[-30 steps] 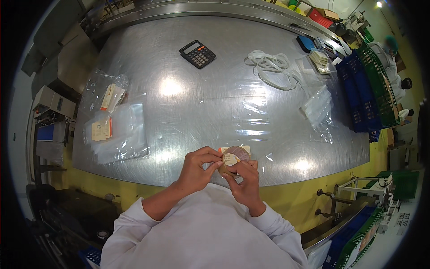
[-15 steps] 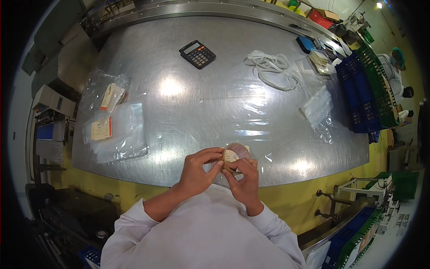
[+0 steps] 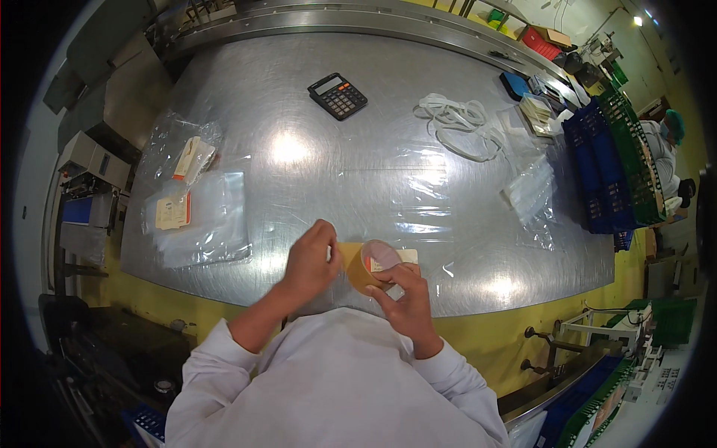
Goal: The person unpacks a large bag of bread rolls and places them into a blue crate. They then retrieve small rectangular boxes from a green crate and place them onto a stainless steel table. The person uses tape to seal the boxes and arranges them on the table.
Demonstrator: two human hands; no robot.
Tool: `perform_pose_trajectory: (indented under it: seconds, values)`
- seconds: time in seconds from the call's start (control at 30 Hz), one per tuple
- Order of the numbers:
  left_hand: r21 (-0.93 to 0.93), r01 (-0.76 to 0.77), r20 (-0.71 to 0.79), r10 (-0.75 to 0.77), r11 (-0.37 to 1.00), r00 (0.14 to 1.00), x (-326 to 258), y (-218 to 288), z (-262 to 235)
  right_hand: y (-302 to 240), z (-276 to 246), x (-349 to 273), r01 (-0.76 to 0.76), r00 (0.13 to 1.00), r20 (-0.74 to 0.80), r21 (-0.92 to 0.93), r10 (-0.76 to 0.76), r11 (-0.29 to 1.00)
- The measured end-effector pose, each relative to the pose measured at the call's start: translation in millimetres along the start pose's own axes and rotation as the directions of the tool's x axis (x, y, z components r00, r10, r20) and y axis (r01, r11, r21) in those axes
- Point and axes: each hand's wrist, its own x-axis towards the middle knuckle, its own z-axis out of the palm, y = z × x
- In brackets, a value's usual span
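A roll of brown packing tape point(image 3: 356, 276) is in my right hand point(image 3: 408, 297), the thumb and fingers gripping its rim above the table's near edge. To its left, my left hand point(image 3: 308, 260) is closed on the tape's loose end. A short strip stretches between that hand and the roll. Behind the roll lies a pale card with red print point(image 3: 408, 256), partly seen through the roll's opening and partly covered by my right fingers.
The metal table point(image 3: 299, 194) bears a black calculator point(image 3: 338, 96), a tangled white strap point(image 3: 463, 119) and clear plastic bags point(image 3: 209, 224) with cards at left. More clear bags point(image 3: 532, 190) lie at right. Blue and green crates point(image 3: 597, 164) stand by the right edge, a person beyond them.
My left hand has moved left and away from the roll, drawing out a strip of tape. The roll has turned and shifted slightly left in my right hand.
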Motion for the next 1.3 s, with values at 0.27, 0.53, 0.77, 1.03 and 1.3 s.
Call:
perform_pose_trajectory:
  seconds: [0.27,0.53,0.77,1.03,1.3]
  values:
    - [-0.210,-0.226,0.028,0.237,0.951,0.971,16,22,-42,33,-15,-1,-0.323,0.916,0.141,0.816,0.377,0.479]
    - [-0.200,-0.555,0.286,0.589,0.808,0.755,3,28,-18,43,-22,-18,-0.439,0.846,0.321,0.873,0.426,0.213]
    - [-0.327,-0.407,0.252,0.494,0.853,0.832,-10,20,10,83,-18,-45,-0.519,0.749,0.600,0.795,0.280,-0.315]
    - [-0.498,0.027,0.272,0.127,0.867,0.954,-36,13,27,65,-5,-50,-0.607,0.749,0.510,0.784,0.423,0.129]
    - [-0.512,0.128,0.050,-0.119,0.849,0.992,-40,12,-31,80,15,-30,-0.798,0.603,0.617,0.462,0.506,0.388]
